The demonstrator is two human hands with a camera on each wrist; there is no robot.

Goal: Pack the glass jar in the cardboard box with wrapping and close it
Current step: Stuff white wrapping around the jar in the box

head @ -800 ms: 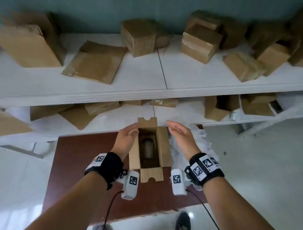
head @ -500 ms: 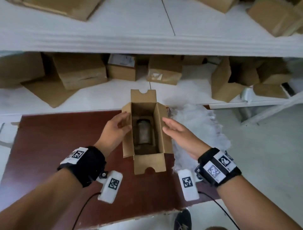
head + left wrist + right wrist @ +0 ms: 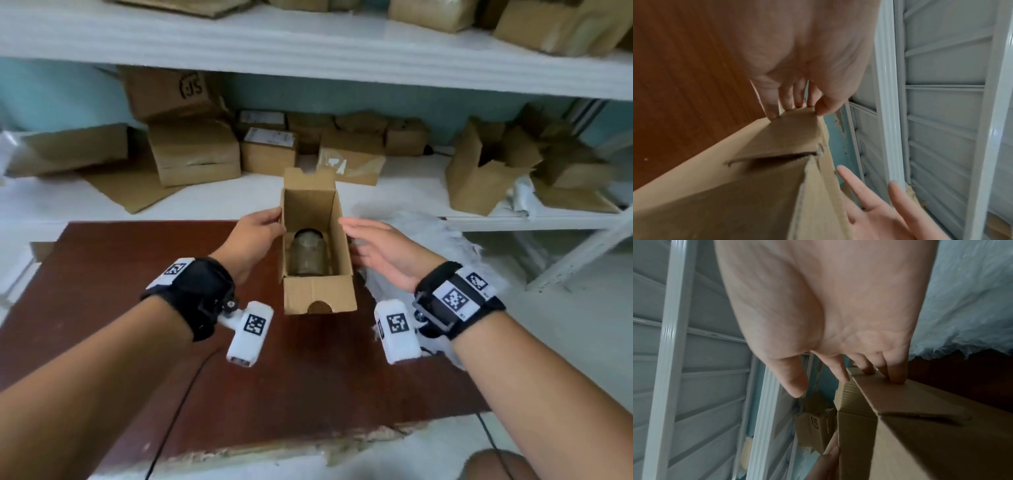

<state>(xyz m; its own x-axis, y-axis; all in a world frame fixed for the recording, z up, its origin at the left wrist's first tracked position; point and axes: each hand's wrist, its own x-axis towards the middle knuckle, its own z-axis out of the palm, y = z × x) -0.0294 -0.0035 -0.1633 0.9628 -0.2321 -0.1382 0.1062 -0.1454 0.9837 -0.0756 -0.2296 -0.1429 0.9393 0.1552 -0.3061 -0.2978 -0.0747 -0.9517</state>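
Note:
An open cardboard box (image 3: 318, 294) stands on the brown table (image 3: 120, 274), its end flaps spread and its side flaps upright. The glass jar (image 3: 308, 257) stands bare inside it. My left hand (image 3: 270, 222) touches the left side flap; in the left wrist view the fingertips (image 3: 789, 105) and thumb rest on the flap's edge (image 3: 793, 129). My right hand (image 3: 356, 233) is held flat against the right side flap, and in the right wrist view its fingertips (image 3: 894, 378) touch the cardboard (image 3: 920, 418). White wrapping (image 3: 442, 246) lies right of the box.
White shelves (image 3: 308, 41) behind the table carry several cardboard boxes (image 3: 195, 154), some open (image 3: 479, 174). A slanted white shelf brace (image 3: 582, 253) stands at the right. The table's chipped front edge (image 3: 274, 448) is near me. Black cables (image 3: 178, 414) trail from the wrist cameras.
Both hands have closed in on the box and its side flaps, splayed outward before, now stand upright. My view has dropped lower and nearer to the box.

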